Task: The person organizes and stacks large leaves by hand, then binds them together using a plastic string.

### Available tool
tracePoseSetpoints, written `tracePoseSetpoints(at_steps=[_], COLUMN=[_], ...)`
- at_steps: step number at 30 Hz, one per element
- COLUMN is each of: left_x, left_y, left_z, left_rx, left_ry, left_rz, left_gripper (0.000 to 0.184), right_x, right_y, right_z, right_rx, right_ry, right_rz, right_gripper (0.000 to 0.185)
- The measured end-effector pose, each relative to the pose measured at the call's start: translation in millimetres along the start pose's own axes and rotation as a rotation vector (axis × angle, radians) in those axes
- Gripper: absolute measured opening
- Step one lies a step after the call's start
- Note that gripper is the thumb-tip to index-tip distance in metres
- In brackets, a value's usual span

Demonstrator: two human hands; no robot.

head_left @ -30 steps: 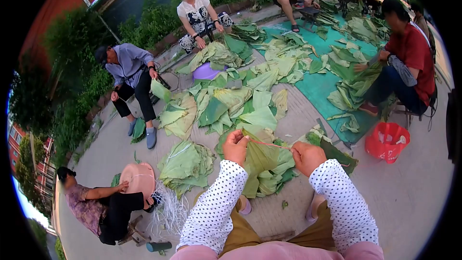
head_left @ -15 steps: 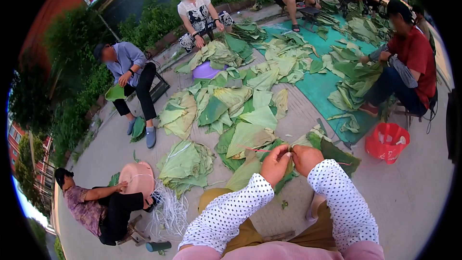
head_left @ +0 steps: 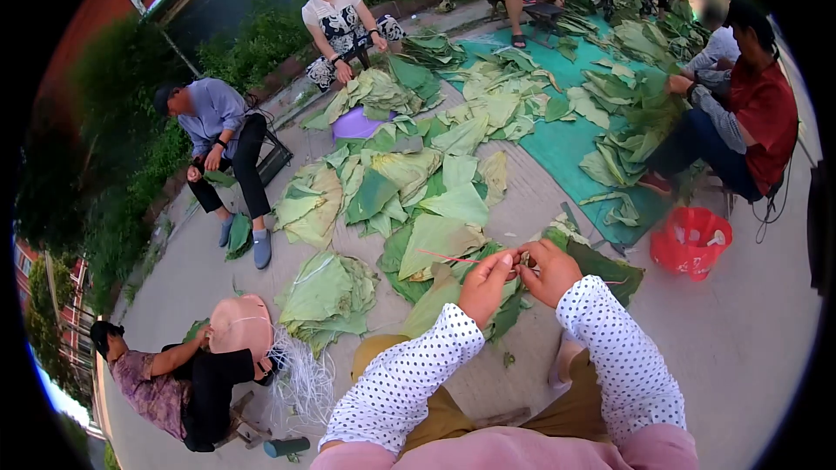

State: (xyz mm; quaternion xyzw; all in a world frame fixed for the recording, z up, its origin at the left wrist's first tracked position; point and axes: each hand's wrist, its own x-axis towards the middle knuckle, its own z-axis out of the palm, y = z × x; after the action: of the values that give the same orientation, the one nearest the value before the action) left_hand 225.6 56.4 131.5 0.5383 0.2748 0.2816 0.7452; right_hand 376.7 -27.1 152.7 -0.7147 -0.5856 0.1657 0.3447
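Observation:
My left hand (head_left: 486, 287) is closed in a pinch, and a thin red string (head_left: 448, 256) sticks out from it toward the left. Close beside it, my right hand (head_left: 550, 271) has its thumb and fingers bent together at the same spot; what they grip is too small to make out. Beneath and behind both hands lie large green leaves (head_left: 607, 271), some darker and some pale. A short red piece also shows on the leaves to the right of my right hand. More broad leaves (head_left: 444, 246) are heaped just beyond my left hand.
A stacked leaf bundle (head_left: 326, 296) lies to the left, near white strings (head_left: 300, 379) and a pink basin (head_left: 241, 327). A red plastic basket (head_left: 691, 242) stands right. Several seated people work around leaf piles and a green mat (head_left: 542, 155). A purple basin (head_left: 355, 124) holds leaves.
My hands stay together, with the right hand's fingers shifted and more bent. The view has moved slightly. The seated person in blue at left has lowered a leaf.

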Motion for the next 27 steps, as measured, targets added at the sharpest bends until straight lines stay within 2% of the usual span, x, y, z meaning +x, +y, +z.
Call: tracePoseSetpoints(at_steps=[2,8,14,16,19,27], left_x=[-3,-1,4,3,1,-1], left_y=[13,21,21,25,28,29], left_z=[5,3,1,0,-1,-8], left_rx=[-0.033,-0.034,-0.07,-0.071,-0.075,-0.086], left_ry=[0.015,0.058,0.066,0.08,0.082,0.081], left_rz=[-0.052,0.018,0.014,0.024,0.021,-0.011], left_gripper=[0.04,0.042,0.043,0.044,0.045,0.048], right_x=[-4,-18,-31,-36,-45,-57], right_y=[6,26,113,153,185,263], right_z=[-2,-4,-7,-8,-19,-39], right_rx=[0.016,-0.037,-0.197,-0.226,-0.224,-0.308], right_ry=[0.013,0.143,0.11,0.031,0.006,-0.119], right_rz=[-0.043,0.1,0.276,0.312,0.56,0.769], right_gripper=[0.026,0.026,0.026,0.029,0.029,0.031])
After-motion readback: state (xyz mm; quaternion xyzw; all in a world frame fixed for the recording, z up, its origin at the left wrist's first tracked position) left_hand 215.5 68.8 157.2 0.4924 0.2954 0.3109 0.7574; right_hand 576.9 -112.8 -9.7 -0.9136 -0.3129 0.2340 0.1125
